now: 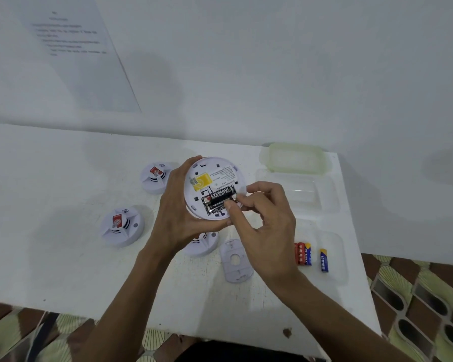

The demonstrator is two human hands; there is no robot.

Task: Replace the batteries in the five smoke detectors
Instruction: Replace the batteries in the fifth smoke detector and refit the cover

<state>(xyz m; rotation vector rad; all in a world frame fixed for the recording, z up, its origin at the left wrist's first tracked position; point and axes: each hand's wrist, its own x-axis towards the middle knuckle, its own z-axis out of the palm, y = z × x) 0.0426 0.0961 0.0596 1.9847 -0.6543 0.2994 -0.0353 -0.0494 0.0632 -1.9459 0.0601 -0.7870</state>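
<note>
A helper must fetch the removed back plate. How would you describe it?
On the white table, look beneath the right hand, left of the loose batteries. The back plate lies flat: thin, with a central hole, unlike the domed detectors.

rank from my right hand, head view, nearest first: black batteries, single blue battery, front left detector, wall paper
1. black batteries, in the held detector, pinched by the right hand.
2. single blue battery, right of the wrist.
3. front left detector, left on the table.
4. paper, on the wall, far left.
</note>
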